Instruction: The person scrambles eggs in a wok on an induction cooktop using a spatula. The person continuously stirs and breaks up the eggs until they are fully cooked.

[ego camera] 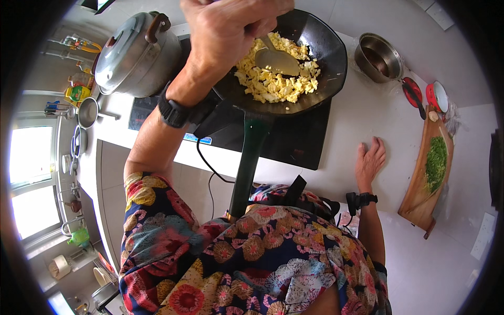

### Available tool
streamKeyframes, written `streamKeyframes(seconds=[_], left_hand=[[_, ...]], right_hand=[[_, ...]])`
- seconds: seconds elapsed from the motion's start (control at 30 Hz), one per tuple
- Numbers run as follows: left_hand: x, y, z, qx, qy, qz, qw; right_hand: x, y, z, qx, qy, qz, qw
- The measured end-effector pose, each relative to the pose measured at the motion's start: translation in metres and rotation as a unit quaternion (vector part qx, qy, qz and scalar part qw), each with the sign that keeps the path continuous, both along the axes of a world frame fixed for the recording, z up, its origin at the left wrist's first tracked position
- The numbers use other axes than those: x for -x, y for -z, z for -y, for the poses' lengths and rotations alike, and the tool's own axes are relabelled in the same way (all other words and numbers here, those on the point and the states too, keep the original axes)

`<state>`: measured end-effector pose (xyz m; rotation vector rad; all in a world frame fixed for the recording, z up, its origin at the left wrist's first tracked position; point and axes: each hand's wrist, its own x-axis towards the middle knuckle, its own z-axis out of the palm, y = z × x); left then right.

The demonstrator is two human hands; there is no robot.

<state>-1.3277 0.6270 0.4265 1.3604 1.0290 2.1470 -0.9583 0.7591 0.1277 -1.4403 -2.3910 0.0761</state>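
My left hand (232, 27) is closed on the handle of a metal turner (277, 61), at the top of the view. The turner's blade lies among scrambled eggs (271, 88) in a dark wok (330, 67). Towards my body runs the wok's long green handle (252, 149), which neither hand holds. The wok stands on a black induction cooktop (295, 145). To the right of the cooktop, my right hand (370, 159) rests palm down on the white counter (346, 134), thumb apart from the fingers, holding nothing.
A wooden cutting board (417, 197) bears chopped green onions (436, 163). Behind it are a red-rimmed enamel bowl (438, 96), a red dish (411, 90) with a black-handled utensil across it, and a steel pot (380, 57). Left of the wok stands a large lidded aluminium pot (138, 59).
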Motion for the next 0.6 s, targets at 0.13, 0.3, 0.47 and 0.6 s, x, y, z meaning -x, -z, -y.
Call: streamKeyframes(seconds=[0.13,0.3,0.47,0.6], left_hand=[[-0.009,0.022,0.015,0.014,-0.025,-0.008,1.000],[-0.003,0.040,0.025,0.012,-0.013,-0.061,0.998],[-0.008,0.027,0.032,0.071,-0.050,-0.135,0.987],[-0.025,0.018,0.040,0.115,-0.118,-0.030,0.986]], right_hand=[[-0.003,0.001,-0.002,0.001,-0.005,0.002,1.000],[-0.001,-0.001,-0.002,-0.002,-0.012,-0.006,1.000],[-0.003,0.003,-0.003,-0.008,-0.010,0.005,1.000],[-0.004,0.006,-0.004,-0.009,-0.009,0.004,1.000]])
